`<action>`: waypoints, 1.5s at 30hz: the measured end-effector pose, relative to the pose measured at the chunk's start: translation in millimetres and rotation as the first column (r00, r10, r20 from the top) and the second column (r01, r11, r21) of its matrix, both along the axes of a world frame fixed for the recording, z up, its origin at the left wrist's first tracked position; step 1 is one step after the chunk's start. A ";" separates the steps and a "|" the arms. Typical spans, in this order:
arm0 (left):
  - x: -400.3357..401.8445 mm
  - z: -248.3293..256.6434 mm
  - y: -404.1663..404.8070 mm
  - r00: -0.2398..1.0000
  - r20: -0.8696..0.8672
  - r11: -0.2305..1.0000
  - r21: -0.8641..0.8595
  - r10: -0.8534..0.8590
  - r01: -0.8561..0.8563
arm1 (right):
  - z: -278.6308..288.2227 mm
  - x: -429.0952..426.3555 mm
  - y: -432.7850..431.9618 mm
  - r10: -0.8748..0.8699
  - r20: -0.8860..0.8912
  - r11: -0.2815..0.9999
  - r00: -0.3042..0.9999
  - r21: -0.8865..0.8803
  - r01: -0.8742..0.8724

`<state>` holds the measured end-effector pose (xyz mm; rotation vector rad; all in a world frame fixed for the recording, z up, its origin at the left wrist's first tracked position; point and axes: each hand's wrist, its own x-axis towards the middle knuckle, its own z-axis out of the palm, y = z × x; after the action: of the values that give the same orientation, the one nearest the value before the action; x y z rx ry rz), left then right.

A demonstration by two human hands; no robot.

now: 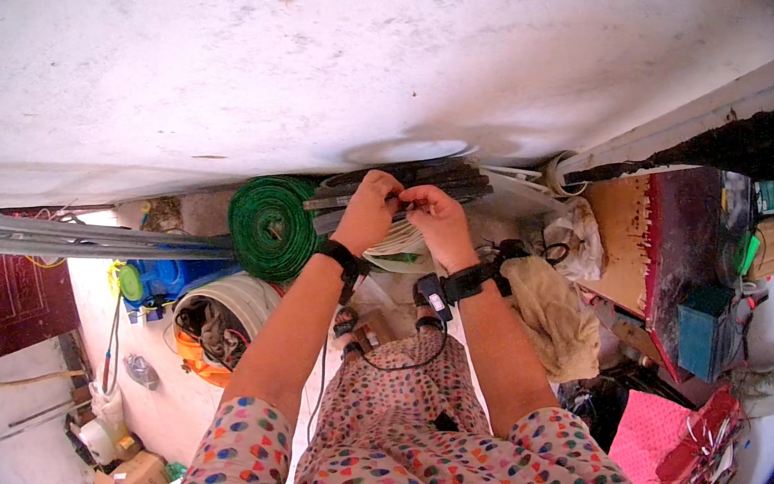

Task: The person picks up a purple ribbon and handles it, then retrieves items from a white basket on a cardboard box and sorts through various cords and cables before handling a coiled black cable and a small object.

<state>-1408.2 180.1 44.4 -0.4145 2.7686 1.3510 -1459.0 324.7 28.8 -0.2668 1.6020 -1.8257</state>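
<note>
My left hand point(372, 208) and my right hand point(439, 214) meet in front of me with bent fingers. Between their fingertips is a thin dark piece point(399, 203), too small to make out well. Just behind and below them, a black coil point(461, 181), apparently of hose or cable, rests against the wall. Under it lies a white coiled hose or cable point(394, 238), partly hidden by my hands. To the left of my left hand stands a roll of green mesh point(273, 228). Both wrists wear black straps.
Grey metal pipes point(52, 236) run along the wall on the left. A white bucket point(245, 302) filled with dark things stands near a blue container point(168, 276). To the right are a tan sack point(555, 318) and a dark red board point(684, 248). Cardboard boxes point(138, 483) lie lower left.
</note>
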 end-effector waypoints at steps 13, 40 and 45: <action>-1.6 10.1 1.7 0.989 0.073 0.981 0.138 0.127 -0.136 | -4.0 13.6 -4.3 -0.270 -0.183 0.963 0.945 -0.032 0.269; 0.6 5.3 -15.4 0.769 0.400 0.517 0.575 0.498 -0.634 | -2.6 12.3 26.2 0.145 -0.095 0.985 0.985 0.111 -0.134; 7.8 12.4 -7.3 0.835 0.297 0.638 0.541 0.464 -0.547 | 14.9 -14.7 2.5 0.657 -0.624 0.684 0.423 0.729 0.012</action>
<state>-1400.3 172.8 56.9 -1.2381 1.9757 2.1233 -1473.7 327.2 43.7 -1.2697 2.4875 -0.6129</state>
